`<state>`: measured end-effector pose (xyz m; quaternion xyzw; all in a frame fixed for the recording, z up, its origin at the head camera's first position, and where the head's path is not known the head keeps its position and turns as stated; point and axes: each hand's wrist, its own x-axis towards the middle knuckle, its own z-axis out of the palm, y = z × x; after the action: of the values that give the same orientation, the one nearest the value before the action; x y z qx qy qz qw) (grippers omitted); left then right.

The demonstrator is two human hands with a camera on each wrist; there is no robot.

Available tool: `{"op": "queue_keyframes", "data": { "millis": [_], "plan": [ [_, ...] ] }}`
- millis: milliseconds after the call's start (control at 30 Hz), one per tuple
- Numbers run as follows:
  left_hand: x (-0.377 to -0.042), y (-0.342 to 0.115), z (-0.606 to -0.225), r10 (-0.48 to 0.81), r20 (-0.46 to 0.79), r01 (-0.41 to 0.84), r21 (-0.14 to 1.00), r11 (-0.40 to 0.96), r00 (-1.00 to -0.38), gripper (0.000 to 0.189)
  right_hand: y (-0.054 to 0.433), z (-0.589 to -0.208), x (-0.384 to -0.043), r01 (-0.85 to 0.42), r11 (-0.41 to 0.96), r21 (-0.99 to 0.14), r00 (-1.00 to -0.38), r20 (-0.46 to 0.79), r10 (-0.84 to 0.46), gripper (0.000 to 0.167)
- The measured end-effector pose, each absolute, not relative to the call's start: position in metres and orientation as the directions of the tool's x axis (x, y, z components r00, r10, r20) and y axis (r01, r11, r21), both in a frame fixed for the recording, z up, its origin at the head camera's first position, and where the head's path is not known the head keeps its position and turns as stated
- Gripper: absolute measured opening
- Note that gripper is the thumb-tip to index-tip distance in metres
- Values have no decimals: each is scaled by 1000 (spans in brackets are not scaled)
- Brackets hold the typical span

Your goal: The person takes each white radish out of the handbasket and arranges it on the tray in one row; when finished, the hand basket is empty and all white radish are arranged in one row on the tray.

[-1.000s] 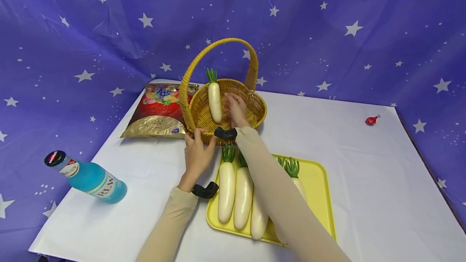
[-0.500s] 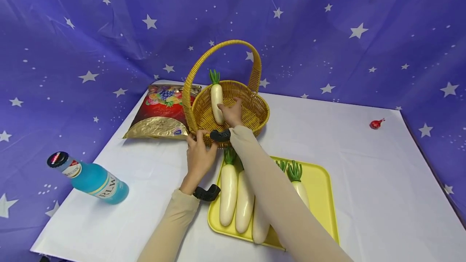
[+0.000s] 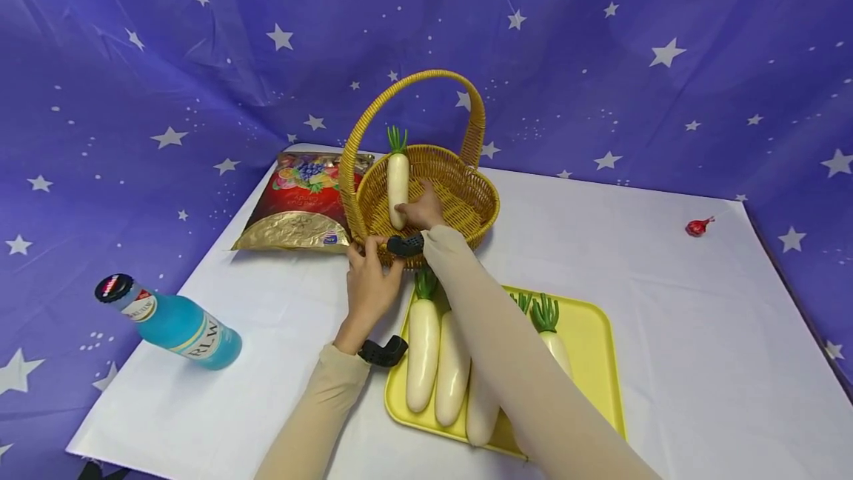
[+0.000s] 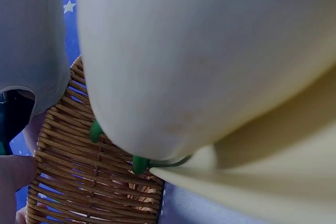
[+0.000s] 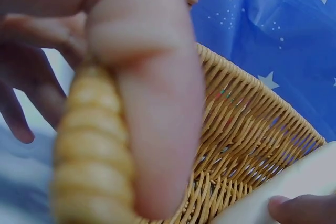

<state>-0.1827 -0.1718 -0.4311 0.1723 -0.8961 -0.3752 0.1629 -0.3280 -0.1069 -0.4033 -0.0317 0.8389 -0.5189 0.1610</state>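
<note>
A yellow wicker basket [image 3: 460, 195] with a tall arched handle stands at the back of the table. One white radish [image 3: 397, 176] with a green top leans inside its left wall. My left hand [image 3: 371, 284] grips the front left rim, its fingers curled over the wicker. Reaching into the basket, my right hand [image 3: 426, 210] lays its thumb [image 5: 294, 209] on the radish's lower end, while its fingers stretch up beside it. In front, several white radishes [image 3: 423, 361] lie on a yellow tray [image 3: 589, 347], partly covered by my right sleeve.
A red and gold candy bag [image 3: 300, 206] lies left of the basket. Closer in on the left stands a blue bottle [image 3: 189, 328]. One small red wrapped candy [image 3: 697, 227] sits far right. A purple starry cloth [image 3: 566, 58] hangs behind the table.
My right hand has moved left inside the basket, from beside the radish to touching it with the thumb. The left hand keeps its hold on the rim.
</note>
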Motion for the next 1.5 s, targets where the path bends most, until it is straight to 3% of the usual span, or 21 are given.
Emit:
{"op": "queue_keyframes", "data": {
  "millis": [400,533,700,1167,1333,1500],
  "plan": [
    [-182,-173,-432,-425,161,-184,728,661,-891,39,-107,-402,-323,106,443,-890,-931,-246,-271,76],
    [-183,-172,-431,-421,171,-178,722,669,-891,38,-105,-398,-324,118,332,-936,-926,-225,-304,76],
    [-184,-170,-431,-420,164,-186,715,674,-892,34,-97,-394,-326,228,115,-967,-897,-254,-363,76],
    [-181,-173,-432,-397,130,-190,717,670,-909,52,-53,-369,-306,412,-233,-881,-823,-250,-510,63],
    [-181,-173,-432,-397,135,-184,721,668,-908,53,-27,-348,-286,466,-322,-824,-786,-219,-578,62],
    [-182,-174,-431,-389,136,-174,729,662,-911,53,9,-328,-264,429,-329,-841,-767,-146,-625,60]
  ]
}}
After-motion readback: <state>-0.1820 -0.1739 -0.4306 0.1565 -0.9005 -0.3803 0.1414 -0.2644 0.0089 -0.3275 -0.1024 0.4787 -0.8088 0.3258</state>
